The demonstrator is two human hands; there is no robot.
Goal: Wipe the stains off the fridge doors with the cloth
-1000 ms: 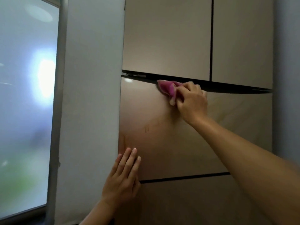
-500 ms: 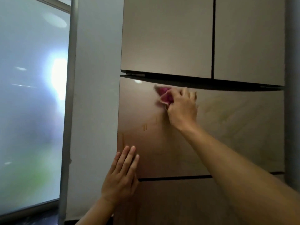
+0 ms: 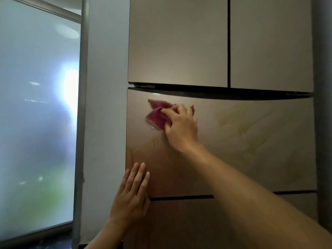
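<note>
A bronze fridge fills the view, with two upper doors (image 3: pixel 177 42) and a wide middle door (image 3: pixel 251 159) below them. My right hand (image 3: pixel 181 126) presses a crumpled pink cloth (image 3: pixel 158 114) against the upper left of the middle door. Small brown drip stains (image 3: pixel 154 142) sit just below the cloth, and another streak (image 3: pixel 131 156) runs near the door's left edge. Faint yellowish smears (image 3: pixel 251 133) spread over the door's right half. My left hand (image 3: pixel 133 193) lies flat, fingers apart, on the door's lower left corner.
A white wall panel (image 3: pixel 106 105) borders the fridge on the left, beside a grey window frame (image 3: pixel 80 123) and frosted glass (image 3: pixel 36 114). A grey wall (image 3: pixel 323 105) hems in the right side. A lower drawer front (image 3: pixel 179 223) sits under a dark gap.
My right hand has slid the pink cloth down and to the left from the middle door's top edge. My left hand has stayed flat on the door. The view has shifted left.
</note>
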